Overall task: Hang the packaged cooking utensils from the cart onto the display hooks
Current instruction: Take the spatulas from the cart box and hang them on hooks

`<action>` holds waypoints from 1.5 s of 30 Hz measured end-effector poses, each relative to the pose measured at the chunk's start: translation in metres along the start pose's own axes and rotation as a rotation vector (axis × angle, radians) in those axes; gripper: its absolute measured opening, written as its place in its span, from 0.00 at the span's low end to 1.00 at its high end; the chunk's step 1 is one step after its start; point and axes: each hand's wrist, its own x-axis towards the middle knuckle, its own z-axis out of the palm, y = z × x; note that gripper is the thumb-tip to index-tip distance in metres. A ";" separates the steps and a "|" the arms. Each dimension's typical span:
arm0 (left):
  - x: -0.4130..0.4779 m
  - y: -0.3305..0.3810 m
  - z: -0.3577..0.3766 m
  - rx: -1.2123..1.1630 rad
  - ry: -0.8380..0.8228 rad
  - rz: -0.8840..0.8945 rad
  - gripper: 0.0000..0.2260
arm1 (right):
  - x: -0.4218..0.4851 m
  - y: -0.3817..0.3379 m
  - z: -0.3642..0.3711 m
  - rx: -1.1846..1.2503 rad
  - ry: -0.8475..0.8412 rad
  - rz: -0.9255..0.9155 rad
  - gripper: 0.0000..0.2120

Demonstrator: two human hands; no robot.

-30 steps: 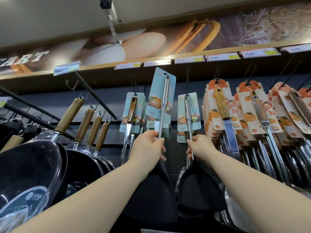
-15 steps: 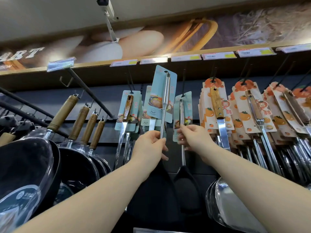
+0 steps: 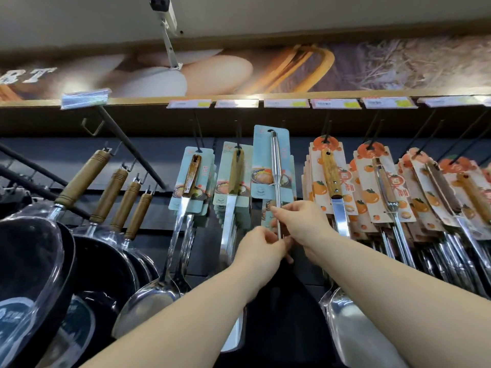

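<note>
Right hand [image 3: 303, 224] now off the hanging spatula, onto the raised spatula [image 3: 276, 179] beside left hand [image 3: 261, 248].

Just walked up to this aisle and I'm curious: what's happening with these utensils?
A person is stocking a shop display. Both hands hold the metal handle of a packaged spatula on a blue card, the left hand lower and the right hand just above it. The card's top is raised to the hooks under the price-tag rail, between blue-carded utensils and orange-carded ones. Whether it is hooked yet cannot be told.
</note>
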 end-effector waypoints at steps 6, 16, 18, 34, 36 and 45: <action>-0.004 -0.015 -0.005 0.047 -0.083 -0.001 0.08 | 0.007 0.000 -0.002 -0.119 0.041 -0.089 0.09; 0.010 -0.006 -0.009 -0.007 -0.045 -0.023 0.06 | 0.024 -0.013 0.004 -0.165 0.109 -0.072 0.11; 0.013 -0.006 -0.009 -0.007 -0.029 -0.043 0.08 | 0.028 -0.014 0.005 -0.168 0.122 -0.060 0.12; 0.027 -0.001 0.009 0.005 -0.007 0.027 0.09 | 0.044 -0.004 -0.004 -0.157 0.181 -0.143 0.14; 0.030 0.001 0.010 0.009 -0.015 0.035 0.09 | 0.046 -0.006 -0.006 -0.152 0.182 -0.139 0.14; 0.022 -0.016 0.016 0.041 -0.056 0.001 0.08 | 0.037 0.012 -0.005 -0.174 0.139 -0.134 0.09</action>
